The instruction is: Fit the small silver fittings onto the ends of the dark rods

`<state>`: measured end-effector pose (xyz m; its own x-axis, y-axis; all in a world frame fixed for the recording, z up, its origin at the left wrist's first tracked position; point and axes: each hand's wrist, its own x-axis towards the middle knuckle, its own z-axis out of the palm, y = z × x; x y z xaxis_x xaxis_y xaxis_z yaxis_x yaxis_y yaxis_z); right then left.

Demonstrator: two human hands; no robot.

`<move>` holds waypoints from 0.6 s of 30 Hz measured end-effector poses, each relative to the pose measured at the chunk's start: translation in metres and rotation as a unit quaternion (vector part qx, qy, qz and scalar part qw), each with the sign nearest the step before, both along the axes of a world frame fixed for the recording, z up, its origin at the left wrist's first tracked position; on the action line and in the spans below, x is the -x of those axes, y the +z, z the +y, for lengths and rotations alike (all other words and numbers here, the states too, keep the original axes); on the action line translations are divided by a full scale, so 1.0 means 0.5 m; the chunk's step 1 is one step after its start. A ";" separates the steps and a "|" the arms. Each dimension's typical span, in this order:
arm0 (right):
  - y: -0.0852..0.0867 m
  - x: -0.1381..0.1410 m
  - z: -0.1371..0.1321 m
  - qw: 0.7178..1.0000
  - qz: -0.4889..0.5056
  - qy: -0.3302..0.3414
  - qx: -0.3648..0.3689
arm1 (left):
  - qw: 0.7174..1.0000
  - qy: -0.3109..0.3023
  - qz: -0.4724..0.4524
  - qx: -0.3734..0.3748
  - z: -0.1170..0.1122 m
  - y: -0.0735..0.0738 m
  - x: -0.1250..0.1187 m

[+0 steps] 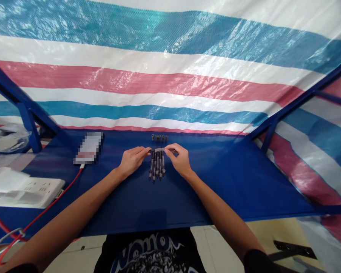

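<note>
On the blue-covered bench (216, 178), the left hand (133, 161) and right hand (180, 160) clamp their fingers (167, 150) on a slim dark tube (158, 150); more tubes (157, 168) lie grouped below, small cylinders (159, 137) stand beyond.

A phone (88, 148) on blue sheeting (230, 178) trails a red cable (53, 198) past a white power strip (25, 191), before striped tarpaulin (130, 79).

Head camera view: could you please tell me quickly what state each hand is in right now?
Left hand: closed, pinching one end of a slim dark tube.
Right hand: closed, pinching the other end.
</note>
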<state>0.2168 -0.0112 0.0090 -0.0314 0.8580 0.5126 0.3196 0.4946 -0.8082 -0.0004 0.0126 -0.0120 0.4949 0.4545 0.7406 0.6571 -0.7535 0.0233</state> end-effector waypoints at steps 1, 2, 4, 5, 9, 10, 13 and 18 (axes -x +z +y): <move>0.000 0.000 0.000 1.000 -0.002 0.002 0.001 | 1.000 -0.003 -0.003 -0.001 0.000 0.000 0.001; 0.000 0.000 0.000 1.000 -0.004 0.002 0.001 | 1.000 -0.005 -0.006 -0.001 0.001 0.000 0.001; 0.000 -0.001 0.000 1.000 -0.006 -0.001 0.000 | 1.000 -0.007 -0.010 -0.002 0.000 0.001 0.001; 0.000 -0.001 0.000 1.000 -0.007 -0.001 -0.001 | 1.000 -0.008 -0.010 -0.003 0.000 0.002 0.001; 0.000 -0.007 0.002 0.999 -0.026 0.017 -0.008 | 1.000 -0.015 -0.006 -0.008 -0.002 0.005 0.001; 0.001 -0.009 0.003 0.999 -0.033 0.022 -0.011 | 1.000 -0.019 -0.006 -0.008 -0.002 0.005 0.001; 0.003 -0.015 0.007 0.998 -0.055 0.035 -0.021 | 1.000 -0.029 -0.004 -0.009 -0.001 0.004 0.003; 0.006 -0.028 0.013 0.992 -0.095 0.066 -0.041 | 0.999 -0.036 -0.001 -0.002 0.000 0.001 0.006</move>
